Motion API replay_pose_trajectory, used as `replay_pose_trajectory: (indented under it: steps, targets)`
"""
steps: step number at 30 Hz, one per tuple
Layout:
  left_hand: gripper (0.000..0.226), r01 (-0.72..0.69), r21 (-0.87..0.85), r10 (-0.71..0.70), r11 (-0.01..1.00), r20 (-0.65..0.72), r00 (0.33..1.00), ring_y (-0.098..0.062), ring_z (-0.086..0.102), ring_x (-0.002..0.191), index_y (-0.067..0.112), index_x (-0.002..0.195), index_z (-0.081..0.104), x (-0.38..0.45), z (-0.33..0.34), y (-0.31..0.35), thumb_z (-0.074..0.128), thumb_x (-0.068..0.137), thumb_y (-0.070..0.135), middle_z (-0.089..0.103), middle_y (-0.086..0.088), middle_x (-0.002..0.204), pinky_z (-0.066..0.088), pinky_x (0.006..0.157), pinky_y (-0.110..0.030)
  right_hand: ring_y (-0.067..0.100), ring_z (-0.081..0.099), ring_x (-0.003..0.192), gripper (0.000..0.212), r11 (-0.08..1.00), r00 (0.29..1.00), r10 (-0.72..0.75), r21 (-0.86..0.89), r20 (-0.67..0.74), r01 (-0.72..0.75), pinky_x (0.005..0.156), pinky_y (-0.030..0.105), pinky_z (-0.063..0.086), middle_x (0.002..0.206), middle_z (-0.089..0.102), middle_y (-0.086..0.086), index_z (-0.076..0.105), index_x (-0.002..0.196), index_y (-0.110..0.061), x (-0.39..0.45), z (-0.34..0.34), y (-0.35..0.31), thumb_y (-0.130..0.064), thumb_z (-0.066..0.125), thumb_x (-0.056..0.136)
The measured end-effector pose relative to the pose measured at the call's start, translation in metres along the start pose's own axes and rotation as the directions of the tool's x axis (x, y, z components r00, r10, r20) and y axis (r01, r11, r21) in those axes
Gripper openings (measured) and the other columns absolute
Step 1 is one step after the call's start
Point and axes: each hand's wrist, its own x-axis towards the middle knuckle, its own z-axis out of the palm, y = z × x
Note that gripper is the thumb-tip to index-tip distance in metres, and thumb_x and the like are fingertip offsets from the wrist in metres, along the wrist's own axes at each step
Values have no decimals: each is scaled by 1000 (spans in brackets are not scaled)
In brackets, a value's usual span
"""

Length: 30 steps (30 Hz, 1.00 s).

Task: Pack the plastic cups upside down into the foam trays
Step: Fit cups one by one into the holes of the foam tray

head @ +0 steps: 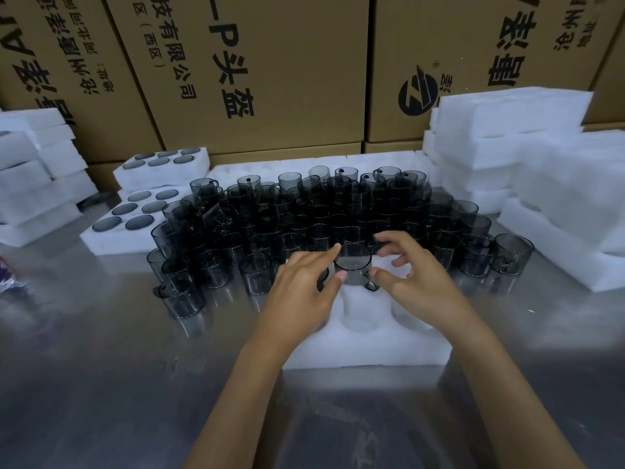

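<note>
Nearest us, our two forearms reach out over the steel table [101,384] toward the foam tray [365,350] that lies just in front of the crowd of cups. Our left hand [304,282] has its forefinger laid along the far rim of the smoky cup [353,265] and its thumb against the near wall, so it pinches the cup from the left; our right hand [416,275] comes in from the other side with its fingers loosely curled and spread, the thumb tip just beside the cup's handle [372,285], though we cannot tell whether it truly touches. The cup stands over the tray's far middle pocket, seemingly base up, and appears only partly seated. To do this step well, we should, we judge, keep the cup square to the pocket, turn the handle toward whatever notch the foam offers, and press down evenly with both hands rather than on one edge, since soft foam will grab a tilted rim. The near pockets [358,319] look unfilled, so the tray is barely begun. The loose cups [304,214] wait just behind, the filled trays [142,211] sit at the left, and the spare foam stack [507,137] rises at the right, before cardboard boxes [270,62].
</note>
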Motion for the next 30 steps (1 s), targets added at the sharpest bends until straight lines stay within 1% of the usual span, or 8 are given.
replay_pose_trajectory:
  steps: [2, 4, 8, 14, 20, 23, 26, 30]
  targets:
    - [48, -15, 16, 15, 1000, 23, 1000, 0, 36, 121, 25, 149, 44, -1, 0, 0, 52, 102, 34, 59, 15, 129, 43, 101, -43, 12, 42, 129, 48, 994, 998, -8, -111, 55, 14, 113, 37, 34, 132, 57, -18, 54, 135, -42, 0, -1, 2, -24, 68, 93]
    - [48, -27, 38, 25, 999, 42, 999, -1, 34, 125, 27, 151, 42, -1, 0, -1, 49, 103, 33, 57, 15, 133, 38, 106, -42, 11, 34, 138, 48, 985, 999, -14, -172, 38, 20, 121, 41, 21, 138, 54, -20, 56, 135, -45, 1, -2, 5, -29, 68, 92]
    - [51, -31, 146, 14, 989, 118, 993, -4, 15, 147, 35, 156, 28, -1, 0, 0, 37, 106, 39, 34, 19, 157, 8, 113, -25, 6, 23, 141, 45, 952, 999, -44, -301, 18, 48, 108, 32, 10, 144, 49, -22, 56, 133, -52, 0, -6, 7, -42, 68, 91]
    - [50, -33, 318, -38, 948, 215, 976, -8, -10, 152, 29, 155, 32, 1, 3, -3, 25, 107, 42, 12, 16, 165, -12, 122, -41, 8, -3, 152, 46, 883, 990, 31, -469, 134, 36, 116, 36, -1, 167, 15, -13, 44, 140, -59, 2, -1, 16, -61, 49, 95]
    - [48, -14, 259, -47, 966, 229, 972, -8, 3, 153, 33, 154, 32, 1, 2, -3, 29, 107, 41, 20, 16, 163, -3, 123, -38, 2, 0, 151, 44, 936, 985, 70, -353, 157, -10, 119, 42, -1, 165, 18, -19, 47, 137, -59, 3, -3, 17, -57, 55, 94]
    - [39, 119, -50, -119, 992, -13, 993, -13, 32, 146, 28, 143, 53, 2, -10, -1, 44, 105, 26, 45, 9, 153, 18, 123, -42, 1, 6, 151, 41, 975, 988, 75, -215, 132, -45, 124, 44, 3, 161, 28, -20, 54, 133, -54, 3, -5, 17, -47, 63, 93]
    - [39, 252, -28, -250, 967, -262, 932, -23, 43, 138, 16, 137, 59, 3, -29, -17, 52, 99, 14, 51, -3, 148, 33, 115, -45, 7, 19, 150, 40, 992, 997, 60, -117, 43, -54, 124, 40, 15, 154, 42, -14, 60, 134, -40, 6, -5, 18, -38, 65, 95]
    - [35, 549, 49, -529, 835, -209, 823, -32, 33, 135, 12, 127, 61, -2, -37, -45, 61, 92, 16, 41, -13, 143, 35, 107, -41, 9, 34, 144, 37, 996, 998, 57, -67, -32, -59, 120, 34, 27, 143, 52, -10, 63, 133, -30, 7, -5, 19, -33, 63, 96]
